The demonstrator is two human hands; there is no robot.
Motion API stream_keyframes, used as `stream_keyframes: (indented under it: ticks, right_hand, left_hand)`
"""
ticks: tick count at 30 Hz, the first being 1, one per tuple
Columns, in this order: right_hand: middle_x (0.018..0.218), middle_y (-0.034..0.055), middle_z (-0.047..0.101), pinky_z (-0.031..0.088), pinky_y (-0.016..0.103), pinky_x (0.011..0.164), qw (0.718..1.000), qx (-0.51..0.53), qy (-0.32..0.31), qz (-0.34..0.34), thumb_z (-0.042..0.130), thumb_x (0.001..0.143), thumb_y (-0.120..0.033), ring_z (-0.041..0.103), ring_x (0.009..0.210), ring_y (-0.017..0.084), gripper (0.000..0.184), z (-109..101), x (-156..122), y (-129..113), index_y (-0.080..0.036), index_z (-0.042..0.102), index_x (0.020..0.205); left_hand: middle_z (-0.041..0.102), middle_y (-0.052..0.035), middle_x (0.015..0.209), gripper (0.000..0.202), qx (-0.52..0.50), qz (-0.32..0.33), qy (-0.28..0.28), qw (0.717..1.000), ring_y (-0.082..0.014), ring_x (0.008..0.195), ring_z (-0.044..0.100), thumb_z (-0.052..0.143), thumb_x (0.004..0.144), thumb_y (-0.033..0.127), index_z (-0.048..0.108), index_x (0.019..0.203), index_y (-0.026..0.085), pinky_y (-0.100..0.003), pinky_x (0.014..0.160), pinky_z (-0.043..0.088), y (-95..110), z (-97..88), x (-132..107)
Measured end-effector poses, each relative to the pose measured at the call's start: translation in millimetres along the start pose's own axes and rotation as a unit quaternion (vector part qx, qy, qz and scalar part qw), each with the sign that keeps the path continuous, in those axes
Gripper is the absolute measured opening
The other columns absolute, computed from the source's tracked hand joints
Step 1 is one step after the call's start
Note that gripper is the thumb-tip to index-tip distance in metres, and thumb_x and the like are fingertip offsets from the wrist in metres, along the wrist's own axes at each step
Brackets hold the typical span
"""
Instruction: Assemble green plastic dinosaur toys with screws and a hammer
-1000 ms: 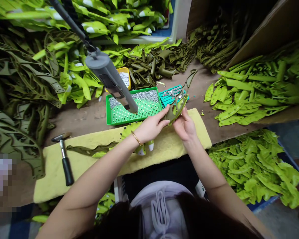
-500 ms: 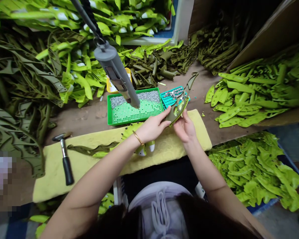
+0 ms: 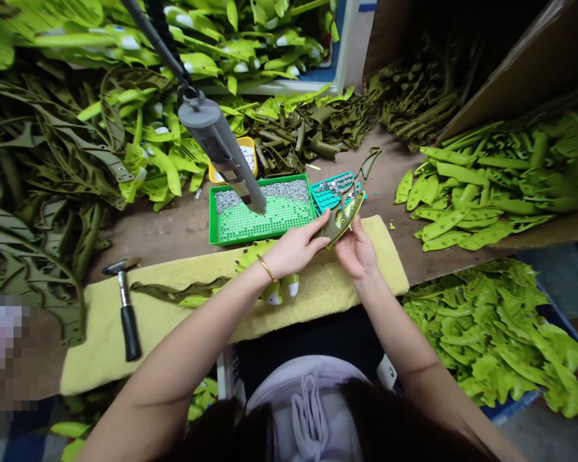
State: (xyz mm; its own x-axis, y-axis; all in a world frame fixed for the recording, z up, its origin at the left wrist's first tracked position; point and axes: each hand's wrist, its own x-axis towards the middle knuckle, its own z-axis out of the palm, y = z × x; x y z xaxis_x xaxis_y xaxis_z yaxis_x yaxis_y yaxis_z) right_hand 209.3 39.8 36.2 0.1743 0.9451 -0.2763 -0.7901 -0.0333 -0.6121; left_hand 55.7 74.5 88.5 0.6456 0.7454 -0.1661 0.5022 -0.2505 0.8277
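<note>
Both hands grip one olive-green plastic part (image 3: 343, 217) with a lime-green edge, held above the yellow cloth pad (image 3: 139, 321). My left hand (image 3: 293, 249), a gold bangle on its wrist, pinches the part's near end. My right hand (image 3: 356, 251) closes on it from below and the right. A lime-green and white part (image 3: 274, 289) lies on the pad under my left wrist. Just beyond the hands sit a green tray (image 3: 262, 218) of small screws and a teal tray (image 3: 334, 189) of small metal pieces.
A grey hanging power screwdriver (image 3: 221, 154) dangles over the green tray. A hammer (image 3: 125, 308) lies on the pad's left end beside a long olive strip (image 3: 173, 290). Heaps of olive and lime-green plastic parts ring the bench; a yellow cup (image 3: 248, 157) stands behind the tray.
The hanging screwdriver has swung slightly. Both hands keep their hold on the olive part, shifting it only a little.
</note>
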Motion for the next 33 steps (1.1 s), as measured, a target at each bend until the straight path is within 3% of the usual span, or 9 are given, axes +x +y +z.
stream_keyframes:
  ticks: [8,14,20,23,25,26,28,31,33]
  right_hand:
    - [0.105,-0.0022,0.071,0.052,0.033,0.097,0.995,-0.09,0.006,-0.053,0.057,0.085,-0.041,0.063,0.104,0.013,0.019,2,-9,-4,-0.026,0.061,0.098]
    - [0.075,-0.0028,0.063,0.053,0.027,0.06,0.91,-0.408,-0.015,-0.067,0.064,0.079,-0.047,0.06,0.063,0.012,0.032,-6,-19,-2,-0.023,0.054,0.097]
    - [0.076,-0.0036,0.061,0.049,0.023,0.052,0.917,-0.378,0.01,-0.131,0.064,0.078,-0.047,0.056,0.059,0.01,0.033,-1,-29,8,-0.025,0.048,0.096]
    - [0.079,0.0001,0.065,0.053,0.027,0.058,0.902,-0.423,-0.072,-0.05,0.061,0.077,-0.058,0.061,0.062,0.012,0.041,-9,-21,-16,-0.023,0.052,0.096]
    - [0.077,0.0048,0.068,0.054,0.031,0.063,0.843,-0.524,-0.116,0.026,0.045,0.084,-0.064,0.064,0.065,0.016,0.048,-18,1,-48,-0.019,0.057,0.093]
    - [0.077,0.0077,0.068,0.054,0.032,0.065,0.798,-0.596,-0.082,0.027,0.03,0.09,-0.063,0.065,0.067,0.017,0.055,-23,16,-67,-0.017,0.059,0.093]
    - [0.09,0.0103,0.069,0.052,0.034,0.079,0.643,-0.747,0.13,-0.107,0.012,0.098,-0.047,0.066,0.079,0.015,0.055,-32,52,-104,-0.016,0.057,0.109]
    - [0.122,0.0285,0.057,0.037,0.05,0.102,0.548,-0.795,0.231,-0.116,0.05,0.09,-0.029,0.054,0.117,0.03,0.042,-44,100,-142,-0.001,0.05,0.122]
    - [0.124,0.0337,0.054,0.034,0.055,0.102,0.522,-0.813,0.245,-0.082,0.057,0.083,-0.016,0.051,0.121,0.037,0.045,-51,117,-154,0.003,0.05,0.123]
  left_hand:
    - [0.061,-0.0072,0.131,0.063,0.065,0.011,0.011,0.998,-0.0235,0.117,0.06,0.047,0.092,0.031,0.025,0.15,0.022,-0.036,0.101,0.046,1,6.9,-6]
    - [0.065,-0.0122,0.119,0.062,0.173,0.066,0.043,0.982,-0.0244,0.104,0.064,0.044,0.095,0.03,0.02,0.152,0.022,-0.039,0.094,0.048,-4,16.6,-11]
    - [0.064,-0.0135,0.115,0.063,0.2,0.055,0.058,0.976,-0.0244,0.098,0.064,0.042,0.095,0.033,0.018,0.151,0.019,-0.037,0.087,0.05,-6,27.0,-16]
    - [0.06,-0.0139,0.126,0.062,0.137,0.035,0.046,0.989,-0.0252,0.106,0.062,0.048,0.091,0.032,0.029,0.147,0.015,-0.036,0.091,0.048,-1,18.4,-11]
    - [0.063,-0.0127,0.122,0.053,0.068,0.019,0.016,0.997,-0.0249,0.105,0.062,0.054,0.086,0.032,0.046,0.135,0.012,-0.035,0.091,0.048,0,12.2,-2]
    - [0.065,-0.0116,0.118,0.048,0.034,0.012,-0.003,0.999,-0.0245,0.102,0.062,0.056,0.083,0.032,0.053,0.127,0.012,-0.035,0.091,0.048,0,10.4,3]
    - [0.067,-0.0097,0.11,0.043,-0.021,0.0,-0.038,0.999,-0.024,0.098,0.063,0.06,0.078,0.034,0.06,0.115,0.012,-0.035,0.089,0.048,-4,10.5,12]
    - [0.067,-0.0096,0.108,0.044,-0.049,-0.021,-0.069,0.996,-0.0249,0.098,0.062,0.061,0.074,0.037,0.062,0.11,0.013,-0.038,0.09,0.047,-13,14.0,17]
    - [0.067,-0.0096,0.107,0.046,-0.051,-0.042,-0.081,0.994,-0.025,0.097,0.062,0.061,0.073,0.039,0.061,0.11,0.012,-0.038,0.089,0.046,-20,13.3,14]
